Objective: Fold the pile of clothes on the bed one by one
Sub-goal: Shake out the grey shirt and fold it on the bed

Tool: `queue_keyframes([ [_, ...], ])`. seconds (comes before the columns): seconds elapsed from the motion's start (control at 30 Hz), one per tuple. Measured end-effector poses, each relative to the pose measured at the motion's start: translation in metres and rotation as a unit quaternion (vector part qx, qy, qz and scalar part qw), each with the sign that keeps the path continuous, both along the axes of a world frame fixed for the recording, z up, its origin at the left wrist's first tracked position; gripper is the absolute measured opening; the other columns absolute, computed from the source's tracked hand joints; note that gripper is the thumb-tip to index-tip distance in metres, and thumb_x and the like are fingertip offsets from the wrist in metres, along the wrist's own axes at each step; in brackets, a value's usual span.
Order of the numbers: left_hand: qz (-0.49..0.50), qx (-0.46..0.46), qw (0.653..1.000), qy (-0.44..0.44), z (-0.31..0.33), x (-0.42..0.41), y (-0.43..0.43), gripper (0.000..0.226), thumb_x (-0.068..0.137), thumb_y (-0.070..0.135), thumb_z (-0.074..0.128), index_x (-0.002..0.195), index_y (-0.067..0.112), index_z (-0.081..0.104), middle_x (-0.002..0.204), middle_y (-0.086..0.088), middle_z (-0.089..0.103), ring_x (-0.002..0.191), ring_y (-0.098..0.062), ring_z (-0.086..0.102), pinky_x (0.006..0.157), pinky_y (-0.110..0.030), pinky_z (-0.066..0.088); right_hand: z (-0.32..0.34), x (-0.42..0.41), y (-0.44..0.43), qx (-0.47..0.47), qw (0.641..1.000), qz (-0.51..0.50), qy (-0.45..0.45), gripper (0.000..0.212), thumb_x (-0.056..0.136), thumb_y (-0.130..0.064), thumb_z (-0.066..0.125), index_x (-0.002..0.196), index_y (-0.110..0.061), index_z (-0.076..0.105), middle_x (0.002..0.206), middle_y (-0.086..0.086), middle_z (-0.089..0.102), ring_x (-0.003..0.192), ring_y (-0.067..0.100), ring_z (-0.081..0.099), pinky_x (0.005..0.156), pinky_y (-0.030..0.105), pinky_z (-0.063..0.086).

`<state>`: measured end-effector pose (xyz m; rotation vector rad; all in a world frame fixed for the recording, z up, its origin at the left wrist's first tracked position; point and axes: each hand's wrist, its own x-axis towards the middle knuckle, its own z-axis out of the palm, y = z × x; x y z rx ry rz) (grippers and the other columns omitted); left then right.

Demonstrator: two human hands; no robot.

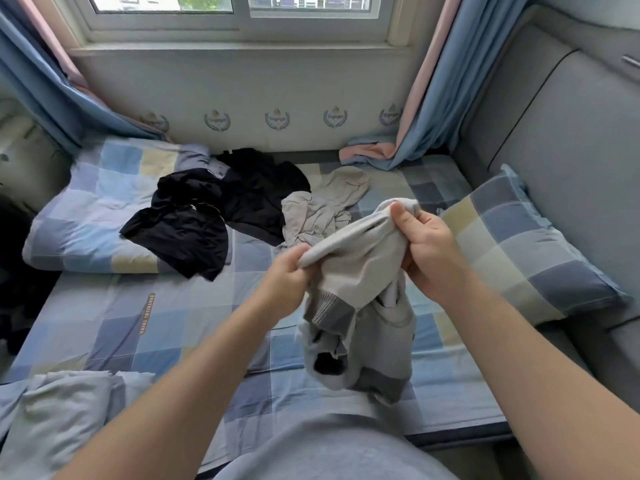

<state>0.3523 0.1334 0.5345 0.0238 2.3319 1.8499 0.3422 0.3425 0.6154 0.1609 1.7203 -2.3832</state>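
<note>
A crumpled light grey garment [360, 292] with darker grey ribbed bands hangs above the bed [194, 327], held up by both hands. My left hand [285, 282] grips its upper left edge. My right hand [427, 251] pinches the upper right corner between thumb and fingers. Farther back on the bed lies the pile: black clothes [214, 209] on the left and a beige garment [325, 206] on the right, touching each other.
A checked pillow [530, 247] leans against the grey upholstered headboard [568, 133] on the right. A folded checked quilt [93, 216] lies under the black clothes at left. Pale blue fabric [59, 410] lies at the near left. Curtains [443, 84] hang beside the window.
</note>
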Motion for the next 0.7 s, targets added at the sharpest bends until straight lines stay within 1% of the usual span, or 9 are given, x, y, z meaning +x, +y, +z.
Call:
queue_keyframes([
  [0.1,0.031,0.036,0.999,0.026,0.032,-0.012,-0.009,0.018,0.095,0.016,0.057,0.079,0.007,0.057,0.070,-0.004,0.044,0.065,-0.014,0.039,0.058,-0.029,0.030,-0.017,-0.010,0.024,0.060,0.995,-0.064,-0.052,0.023,0.104,-0.025,0.054,0.108,-0.009,0.069,0.094,0.007,0.074,0.081,0.019,0.071,0.065,0.028,0.057],
  [0.2,0.003,0.038,0.999,0.035,0.060,-0.019,-0.010,0.025,0.095,0.024,0.059,0.076,0.008,0.060,0.070,0.000,0.052,0.067,-0.012,0.045,0.059,-0.026,0.035,-0.040,-0.014,0.034,0.179,0.977,-0.075,-0.092,0.015,0.100,-0.023,0.062,0.110,-0.013,0.066,0.100,0.005,0.069,0.091,0.023,0.065,0.074,0.033,0.056],
  [0.3,-0.036,0.048,0.998,0.036,0.078,-0.021,-0.001,0.025,0.102,0.015,0.055,0.082,0.016,0.069,0.071,0.008,0.063,0.067,-0.005,0.055,0.062,-0.020,0.043,-0.038,-0.005,0.023,0.326,0.942,-0.071,0.033,0.056,0.091,-0.036,0.072,0.139,-0.029,0.044,0.142,-0.003,0.047,0.130,0.015,0.044,0.104,0.034,0.043],
  [0.33,-0.053,0.038,0.997,0.040,0.083,-0.022,0.003,0.022,0.102,0.014,0.055,0.086,0.013,0.070,0.074,0.005,0.064,0.069,-0.006,0.056,0.064,-0.022,0.044,-0.032,0.000,0.015,0.312,0.946,-0.007,0.085,0.069,0.087,-0.043,0.074,0.145,-0.037,0.036,0.149,-0.007,0.041,0.135,0.009,0.041,0.106,0.030,0.040],
  [0.4,-0.082,0.010,0.995,0.054,0.090,-0.024,0.007,0.018,0.101,0.014,0.057,0.089,0.008,0.070,0.078,0.000,0.063,0.072,-0.009,0.055,0.067,-0.027,0.044,-0.020,0.011,-0.009,0.240,0.951,0.175,0.091,0.072,0.083,-0.044,0.078,0.144,-0.038,0.039,0.144,-0.008,0.052,0.129,0.006,0.052,0.100,0.026,0.048],
  [0.47,-0.091,-0.010,0.994,0.065,0.092,-0.028,0.005,0.018,0.100,0.013,0.060,0.084,0.010,0.069,0.076,-0.001,0.060,0.072,-0.010,0.052,0.066,-0.029,0.042,-0.021,0.013,-0.027,0.242,0.938,0.242,0.057,0.042,0.087,-0.027,0.077,0.125,-0.025,0.061,0.117,-0.003,0.071,0.109,0.009,0.066,0.088,0.023,0.054],
  [0.53,-0.061,-0.027,0.995,0.076,0.089,-0.034,-0.006,0.016,0.098,0.015,0.063,0.085,0.008,0.069,0.077,-0.002,0.059,0.073,-0.010,0.051,0.067,-0.029,0.041,-0.023,0.008,-0.038,0.262,0.942,0.197,0.072,0.014,0.092,-0.017,0.072,0.105,-0.012,0.072,0.099,0.005,0.075,0.092,0.012,0.070,0.078,0.027,0.056],
  [0.63,0.025,-0.002,0.996,0.086,0.072,-0.035,-0.029,0.005,0.096,0.018,0.068,0.093,0.013,0.069,0.084,-0.001,0.067,0.076,-0.008,0.060,0.069,-0.024,0.049,-0.027,0.001,-0.044,0.191,0.967,0.163,0.051,0.022,0.095,-0.017,0.068,0.103,0.004,0.072,0.104,0.024,0.073,0.091,0.026,0.070,0.085,0.041,0.056],
  [0.7,0.066,0.026,0.996,0.057,0.054,-0.027,-0.041,0.012,0.099,0.027,0.064,0.104,0.016,0.064,0.092,-0.005,0.066,0.078,-0.008,0.061,0.071,-0.025,0.050,-0.028,0.000,-0.045,0.128,0.983,0.130,0.026,0.027,0.095,-0.018,0.067,0.105,0.006,0.071,0.106,0.027,0.072,0.095,0.032,0.071,0.087,0.043,0.056],
])
